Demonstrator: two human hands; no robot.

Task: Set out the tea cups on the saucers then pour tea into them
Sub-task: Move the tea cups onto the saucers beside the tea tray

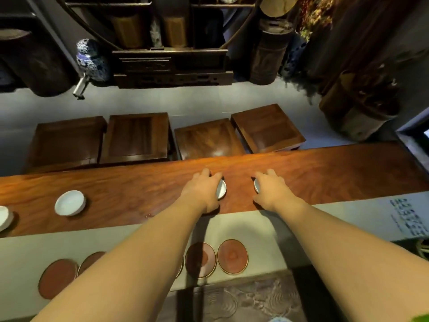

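On wooden table [325, 173]: each hand grips cup, left hand [201, 194], right hand [271, 192].

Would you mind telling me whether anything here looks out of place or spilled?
Nothing looks spilled or broken. The saucers lie bare on the grey runner, while the cups are all on the wood counter: one white cup stands alone at left, and the left hand and right hand each cover one.
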